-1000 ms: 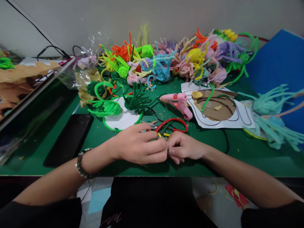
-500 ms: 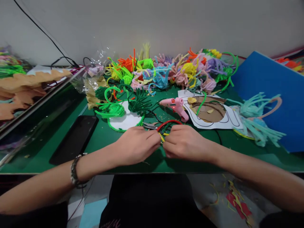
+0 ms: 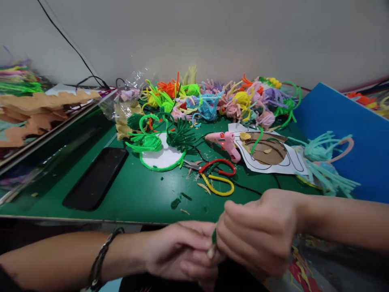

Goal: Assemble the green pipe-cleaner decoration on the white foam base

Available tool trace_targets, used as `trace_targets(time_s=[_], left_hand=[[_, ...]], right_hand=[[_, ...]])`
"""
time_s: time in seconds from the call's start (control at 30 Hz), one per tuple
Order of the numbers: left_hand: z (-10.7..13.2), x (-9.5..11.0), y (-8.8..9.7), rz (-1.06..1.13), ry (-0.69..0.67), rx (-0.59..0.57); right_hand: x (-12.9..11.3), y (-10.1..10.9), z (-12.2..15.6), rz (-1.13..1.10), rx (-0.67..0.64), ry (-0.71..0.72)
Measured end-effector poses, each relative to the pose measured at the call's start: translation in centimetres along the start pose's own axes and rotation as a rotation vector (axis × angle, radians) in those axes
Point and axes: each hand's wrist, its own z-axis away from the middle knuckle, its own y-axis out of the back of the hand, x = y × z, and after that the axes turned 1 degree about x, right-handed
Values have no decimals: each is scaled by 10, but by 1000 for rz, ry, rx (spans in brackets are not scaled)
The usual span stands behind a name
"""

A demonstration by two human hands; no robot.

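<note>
My left hand (image 3: pixel 179 249) and my right hand (image 3: pixel 258 235) meet just in front of the table's front edge, fingers closed together. Between their fingertips shows a small dark green piece (image 3: pixel 214 236); most of it is hidden, so its kind is unclear. Beyond the hands lie scissors (image 3: pixel 223 191) with one red and one yellow handle, blades apart and pointing left. Left of them is a white disc (image 3: pixel 162 160) edged in green pipe cleaner, with a bright green tassel (image 3: pixel 147 142) and a dark green tassel (image 3: pixel 182 136) on it.
A pink glue gun (image 3: pixel 223 142) lies behind the scissors, beside a white paper sheet (image 3: pixel 243 152) with cardboard on it. A black phone (image 3: pixel 95 178) rests at left. Colourful pipe-cleaner tassels (image 3: pixel 209 103) line the wall. A blue board (image 3: pixel 337 117) leans at right.
Both hands have drawn back from over the scissors to in front of the table edge. The scissors are now in full view, and green scraps show on the table.
</note>
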Motion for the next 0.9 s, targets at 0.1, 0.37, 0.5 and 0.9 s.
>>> trace_targets(time_s=[0.1, 0.37, 0.5, 0.9], left_hand=[[0, 1, -3, -94, 38, 9], [16, 57, 1, -1982, -643, 498], [23, 74, -8, -2734, -963, 469], [27, 88, -30, -2622, -643, 454]], right_hand=[[3, 1, -3, -57, 40, 40], [16, -6, 18, -683, -424, -856], [16, -16, 20, -1707, -473, -1225], [-7, -36, 13, -2286, 164, -1614]])
